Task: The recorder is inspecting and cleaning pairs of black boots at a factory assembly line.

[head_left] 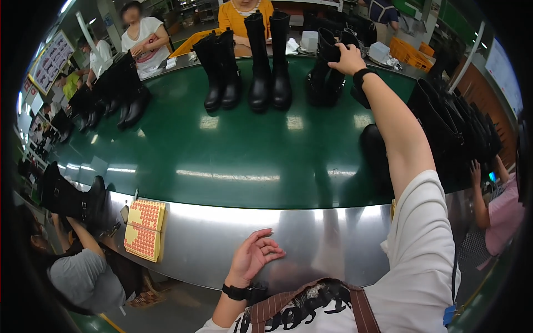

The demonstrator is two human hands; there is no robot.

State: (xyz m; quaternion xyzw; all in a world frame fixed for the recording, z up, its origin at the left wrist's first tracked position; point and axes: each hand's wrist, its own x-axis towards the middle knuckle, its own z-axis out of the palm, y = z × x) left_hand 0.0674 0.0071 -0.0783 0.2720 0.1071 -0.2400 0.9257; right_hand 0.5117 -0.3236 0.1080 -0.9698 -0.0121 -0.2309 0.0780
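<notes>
My right arm reaches far across the green surface. At its end, my right hand [350, 59] is closed on the upper shaft of a short black boot [326, 69], one of a pair with buckles. Over the steel ledge [205, 233] near me hovers my left hand [256, 257], palm partly up, fingers loosely curled and apart, holding nothing. Left of the gripped boot stands a taller black pair of boots [269, 72]. Farther left is another upright black pair [222, 77].
Dark boots crowd the right side [438, 122]. A banded stack of yellow cards with red marks [145, 230] lies on the ledge to the left. A co-worker at left handles a buckled boot [72, 197]. Yellow crates [408, 53] and more people are beyond the green conveyor belt [222, 150].
</notes>
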